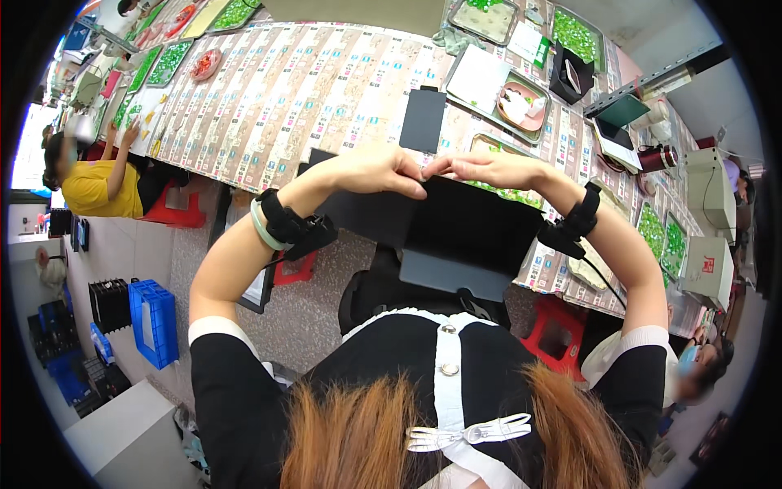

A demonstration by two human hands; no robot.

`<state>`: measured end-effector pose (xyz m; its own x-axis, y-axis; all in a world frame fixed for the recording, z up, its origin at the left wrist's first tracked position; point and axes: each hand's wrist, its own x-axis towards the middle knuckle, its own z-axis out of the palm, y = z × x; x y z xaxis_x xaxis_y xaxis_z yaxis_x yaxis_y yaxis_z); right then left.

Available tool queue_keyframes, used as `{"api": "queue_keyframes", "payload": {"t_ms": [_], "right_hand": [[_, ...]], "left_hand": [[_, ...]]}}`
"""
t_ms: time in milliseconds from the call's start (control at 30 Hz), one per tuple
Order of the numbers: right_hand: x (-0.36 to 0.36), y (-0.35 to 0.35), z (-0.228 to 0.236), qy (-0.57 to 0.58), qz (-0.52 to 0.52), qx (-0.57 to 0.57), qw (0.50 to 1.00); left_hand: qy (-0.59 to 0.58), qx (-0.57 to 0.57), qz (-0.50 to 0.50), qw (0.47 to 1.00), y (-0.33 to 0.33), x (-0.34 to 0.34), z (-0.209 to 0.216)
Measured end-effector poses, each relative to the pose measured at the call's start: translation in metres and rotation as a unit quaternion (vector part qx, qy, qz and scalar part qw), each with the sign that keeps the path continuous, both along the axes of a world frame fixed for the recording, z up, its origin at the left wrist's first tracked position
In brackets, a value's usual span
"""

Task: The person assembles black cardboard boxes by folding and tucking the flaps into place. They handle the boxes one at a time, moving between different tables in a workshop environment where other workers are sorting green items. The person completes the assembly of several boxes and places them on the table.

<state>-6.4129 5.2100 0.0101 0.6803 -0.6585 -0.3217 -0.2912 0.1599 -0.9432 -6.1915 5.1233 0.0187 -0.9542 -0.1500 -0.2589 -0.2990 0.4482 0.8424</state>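
1. I'm seeing small repeated print covering the tablecloth [269,106]; it's showing too tiny to read.
2. A green-and-white pack [531,47] is lying up top, and a pale carton [706,265] at R is carrying a red mark; I'm not making out text on either.
3. A steel tray [544,130] is holding a pinkish dish [529,125] w/ white paper in it.
4. Another tray [485,24], top edge, is holding a few green bits; the one R of it is carrying lots of green pcs [574,37].
5. A red basket [199,73] is sitting upper L, contents unclear.
6. The folded black card [468,224] is standing in front of the chest, at the table's near edge, overlapping more green pcs [509,195] behind it.
7. L hand [375,174] is curving, thumb apart from fingers, tips touching the card's top edge; can't tell if it's gripping.
8. R hand [497,171] is reaching in nearly straight-fingered, tips at the same edge; grip also unclear.
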Motion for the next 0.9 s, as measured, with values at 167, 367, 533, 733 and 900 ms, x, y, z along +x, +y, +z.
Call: {"api": "queue_keyframes", "payload": {"t_ms": [167, 367, 533, 733, 900], "right_hand": [[0.012, 0.012, 0.024, 0.112, 0.069, -0.031, 0.991], [-0.001, 0.006, 0.026, 0.103, 0.037, 0.005, 0.994], [0.019, 0.029, -0.006, 0.05, 0.029, 0.005, 0.998], [-0.011, 0.02, 0.034, 0.164, 0.134, 0.043, 0.976], [-0.061, 0.006, 0.059, 0.227, 0.075, 0.093, 0.966]], "left_hand": [[-0.049, 0.093, -0.029, 0.994, 0.002, 0.013, -0.009], [-0.087, 0.157, 0.0, 0.984, -0.001, 0.008, -0.003], [-0.078, 0.2, -0.054, 0.975, 0.012, 0.009, -0.029], [-0.114, 0.268, -0.019, 0.956, 0.009, 0.001, -0.024], [-0.081, 0.235, 0.016, 0.969, 0.005, 0.004, -0.059]]}}
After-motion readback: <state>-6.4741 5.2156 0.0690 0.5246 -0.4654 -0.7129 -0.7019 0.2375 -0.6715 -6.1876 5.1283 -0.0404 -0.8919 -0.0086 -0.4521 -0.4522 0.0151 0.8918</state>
